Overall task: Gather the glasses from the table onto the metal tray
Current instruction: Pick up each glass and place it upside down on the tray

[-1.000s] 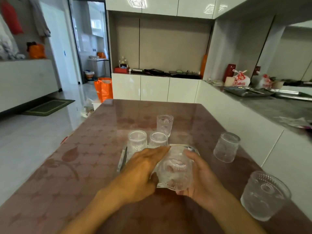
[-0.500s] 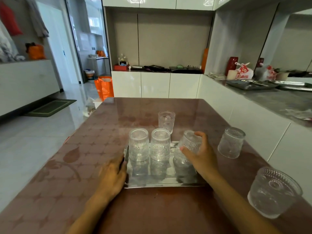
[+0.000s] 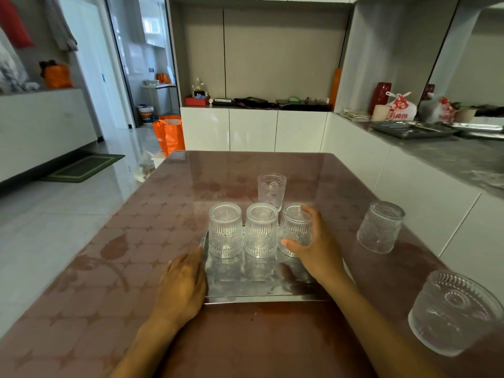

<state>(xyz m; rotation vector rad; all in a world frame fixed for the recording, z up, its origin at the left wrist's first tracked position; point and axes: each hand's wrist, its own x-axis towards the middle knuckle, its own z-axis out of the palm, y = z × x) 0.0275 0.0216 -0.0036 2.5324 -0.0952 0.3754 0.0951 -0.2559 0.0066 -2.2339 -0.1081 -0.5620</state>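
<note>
A shiny metal tray lies on the brown table in front of me. Three ribbed clear glasses stand in a row along its far side: the left glass, the middle glass and the right glass. My right hand wraps around the right glass, which stands upright on the tray. My left hand rests flat on the table, touching the tray's left edge. Off the tray, one glass stands just behind it, another to the right, and a third at the near right.
The table is glossy brown with a leaf pattern; its right edge runs close to a white counter. On that grey countertop lie dark trays and bags. An orange bag stands on the floor beyond the table's far left corner.
The glass held in both hands near the tray's front was carried by my right hand to the tray's far right and stood upright. My left hand dropped to the tray's left edge.
</note>
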